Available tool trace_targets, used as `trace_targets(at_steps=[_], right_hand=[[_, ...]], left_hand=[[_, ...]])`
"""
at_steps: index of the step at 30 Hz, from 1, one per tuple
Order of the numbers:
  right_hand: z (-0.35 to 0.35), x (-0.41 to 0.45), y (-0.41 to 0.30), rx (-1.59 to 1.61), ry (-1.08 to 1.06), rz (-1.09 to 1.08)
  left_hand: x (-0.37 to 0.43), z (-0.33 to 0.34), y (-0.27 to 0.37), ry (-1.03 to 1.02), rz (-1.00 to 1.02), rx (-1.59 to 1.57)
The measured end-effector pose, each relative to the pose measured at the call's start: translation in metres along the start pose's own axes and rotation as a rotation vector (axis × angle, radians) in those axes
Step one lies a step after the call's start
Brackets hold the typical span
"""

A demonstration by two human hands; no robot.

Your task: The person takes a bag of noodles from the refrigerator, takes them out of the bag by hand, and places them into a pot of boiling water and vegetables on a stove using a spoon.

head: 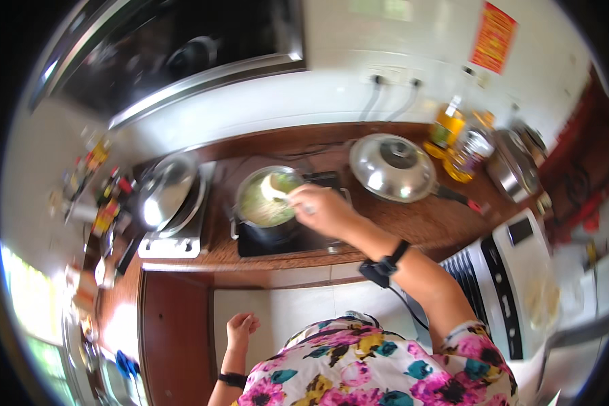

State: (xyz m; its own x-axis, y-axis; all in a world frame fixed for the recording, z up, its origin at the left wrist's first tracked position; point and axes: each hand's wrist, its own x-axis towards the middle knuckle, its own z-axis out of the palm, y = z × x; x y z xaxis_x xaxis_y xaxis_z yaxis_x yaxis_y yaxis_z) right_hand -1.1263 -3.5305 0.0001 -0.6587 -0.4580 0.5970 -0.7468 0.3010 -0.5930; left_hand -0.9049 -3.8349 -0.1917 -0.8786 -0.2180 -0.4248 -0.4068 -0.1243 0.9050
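Observation:
My right hand (317,210) grips the handle of a pale ladle (272,188), whose bowl is over the pot of soup. The metal pot (239,203) stands on a black induction cooktop (269,248) and holds greenish broth with pale strands and green bits. Whether the ladle touches the broth cannot be told. My left hand (242,327) hangs low in front of the counter, fingers loosely curled, with no object seen in it.
A lidded wok (393,172) stands right of the pot, its handle pointing right. Oil bottles (446,127) and a rice cooker (512,162) are further right. On the left, a gas stove (170,247) bears a covered pan (167,193), beside several seasoning bottles (106,215).

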Motion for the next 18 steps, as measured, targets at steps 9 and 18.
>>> trace_targets(at_steps=[9, 18], right_hand=[[0.043, 0.005, -0.007, 0.497, 0.209, 0.373], [0.070, 0.004, 0.009, 0.099, 0.038, 0.179]], left_hand=[[-0.055, -0.046, -0.053, 0.188, -0.113, -0.090], [-0.074, -0.035, -0.070, 0.284, -0.168, -0.109]])
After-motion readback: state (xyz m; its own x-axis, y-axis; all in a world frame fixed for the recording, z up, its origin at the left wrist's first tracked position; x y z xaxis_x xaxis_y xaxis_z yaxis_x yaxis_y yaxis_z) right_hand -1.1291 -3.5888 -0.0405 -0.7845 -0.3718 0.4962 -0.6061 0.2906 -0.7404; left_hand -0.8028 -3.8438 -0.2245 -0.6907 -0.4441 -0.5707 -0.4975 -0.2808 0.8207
